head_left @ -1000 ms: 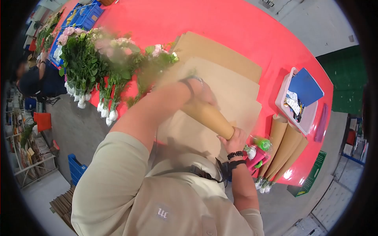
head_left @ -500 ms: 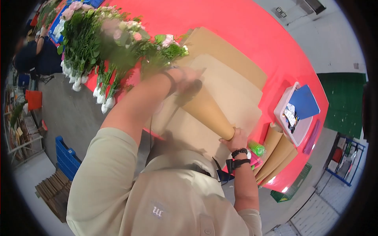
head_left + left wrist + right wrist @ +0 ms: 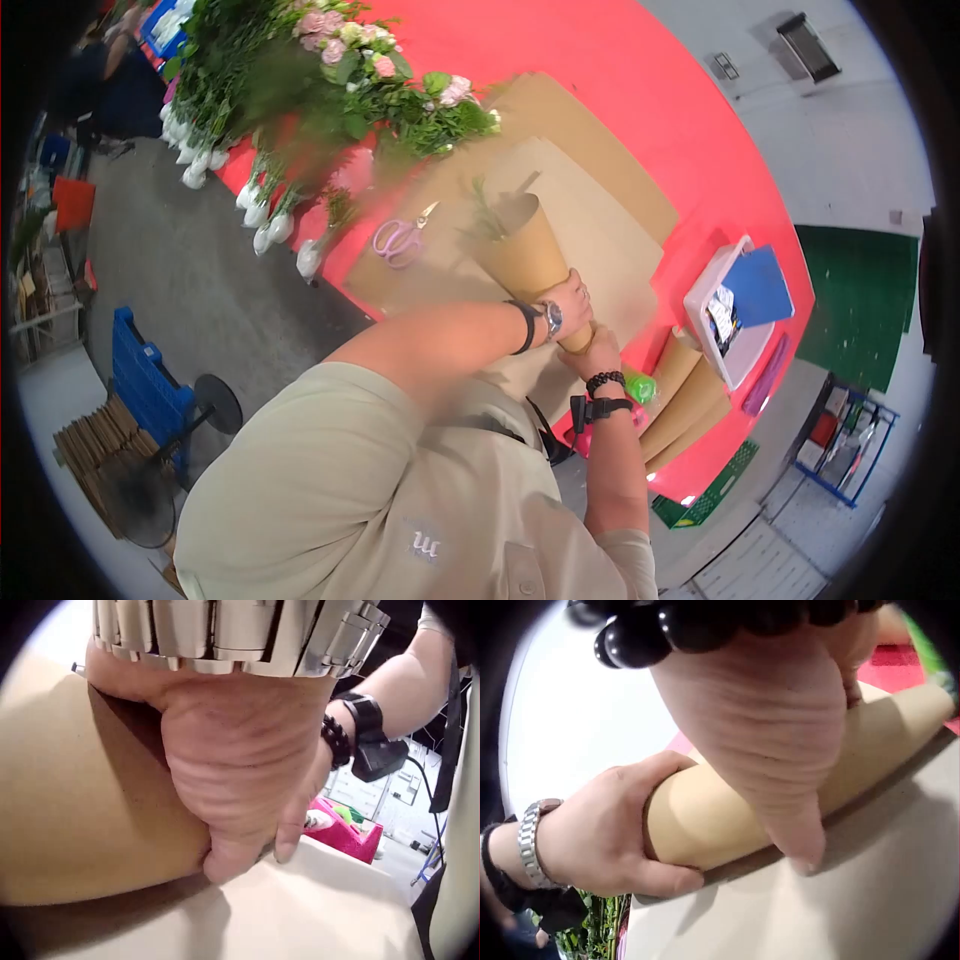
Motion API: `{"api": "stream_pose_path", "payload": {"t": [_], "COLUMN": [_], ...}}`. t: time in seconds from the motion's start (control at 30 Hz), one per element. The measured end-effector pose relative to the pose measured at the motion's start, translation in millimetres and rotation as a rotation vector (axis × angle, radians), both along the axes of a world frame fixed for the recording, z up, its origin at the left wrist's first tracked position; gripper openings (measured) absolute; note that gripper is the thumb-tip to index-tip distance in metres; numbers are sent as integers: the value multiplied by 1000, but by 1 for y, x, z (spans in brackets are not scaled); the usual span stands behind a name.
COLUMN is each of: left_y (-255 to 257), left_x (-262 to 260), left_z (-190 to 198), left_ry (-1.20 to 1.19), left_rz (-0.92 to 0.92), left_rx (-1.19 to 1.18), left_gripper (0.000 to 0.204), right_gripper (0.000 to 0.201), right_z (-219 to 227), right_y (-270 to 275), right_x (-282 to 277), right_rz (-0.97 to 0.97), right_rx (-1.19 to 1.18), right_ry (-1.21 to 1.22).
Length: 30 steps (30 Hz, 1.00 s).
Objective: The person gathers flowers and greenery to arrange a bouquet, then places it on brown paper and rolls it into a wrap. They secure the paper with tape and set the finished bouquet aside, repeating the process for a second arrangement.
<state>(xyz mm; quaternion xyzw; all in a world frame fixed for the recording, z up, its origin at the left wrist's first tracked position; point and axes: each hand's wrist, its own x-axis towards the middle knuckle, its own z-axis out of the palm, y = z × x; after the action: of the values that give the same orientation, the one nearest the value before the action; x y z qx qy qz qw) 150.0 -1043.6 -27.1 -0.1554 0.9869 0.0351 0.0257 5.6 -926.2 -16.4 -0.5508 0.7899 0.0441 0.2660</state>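
Note:
A brown kraft paper cone [image 3: 522, 252] lies slanted over flat paper sheets, its wide mouth facing away from me. My left hand [image 3: 568, 305], with a metal watch at the wrist, grips the cone's lower half. Just below it, my right hand [image 3: 600, 352] wraps round the narrow end. In the right wrist view both hands curl over the rolled paper [image 3: 705, 817], thumbs and fingers bent about it. A thin green sprig [image 3: 483, 208] shows beside the cone's mouth. Scissors with pink-purple handles [image 3: 398, 240] lie on the paper to the left.
Flower bunches [image 3: 360, 70] with white-wrapped stem ends line the left table edge. Finished-looking paper cones [image 3: 685, 405] lie at the right, near a white bin [image 3: 735, 350] holding a blue board [image 3: 758, 287]. A green roll [image 3: 640, 385] sits by my right wrist.
My left hand has moved from the cone's wide mouth down to its lower half, next to my right hand. The scissors have come into view. The head view has shifted.

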Motion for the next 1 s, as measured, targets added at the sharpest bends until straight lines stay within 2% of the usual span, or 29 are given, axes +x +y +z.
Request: {"api": "stream_pose_path", "payload": {"t": [0.07,0.13,0.2,0.27,0.3,0.33,0.43,0.5,0.53,0.57,0.67,0.77,0.87,0.97,1.0], "left_y": [-10,-29,-34,-32,-34,-40,-35,-19,-10,-6,4,2,-1,0,1], "left_x": [-5,-7,-4,7,16,19,23,22,26,26,10,-6,-4,-4,-3], "left_z": [23,61,54,21,12,45,51,50,47,44,44,64,59,62,62], "left_ry": [-188,-429,-629,-720,-723,-774,-761,-717,-614,-507,-463,-577,-550,-545,-532], "left_rz": [4,10,-87,-101,-96,-90,-47,-46,-33,-18,47,69,74,102,107], "left_rx": [164,375,462,691,709,732,718,551,487,425,283,287,301,325,326], "left_gripper": [37,39,49,59,64,72,84,95,96,98,98,100,99,96,95], "right_gripper": [77,76,75,73,70,67,50,44,39,39,39,46,55,60,49], "right_z": [1,-23,-25,-7,-8,-10,-16,-20,-21,-24,-32,-43,-33,-27,-26], "right_y": [18,44,70,68,73,78,84,82,75,69,56,46,32,30,32], "right_x": [10,16,34,54,58,63,64,64,61,58,54,56,51,28,25], "right_rz": [-221,-139,-131,-166,-161,-154,-170,-182,-204,-234,-355,-574,-769,-794,-794], "right_rx": [-165,-368,-486,-550,-571,-593,-630,-636,-644,-628,-606,-632,-477,-341,-400], "right_ry": [-61,-2,37,35,32,25,-2,9,13,24,29,78,-29,-218,-225]}}
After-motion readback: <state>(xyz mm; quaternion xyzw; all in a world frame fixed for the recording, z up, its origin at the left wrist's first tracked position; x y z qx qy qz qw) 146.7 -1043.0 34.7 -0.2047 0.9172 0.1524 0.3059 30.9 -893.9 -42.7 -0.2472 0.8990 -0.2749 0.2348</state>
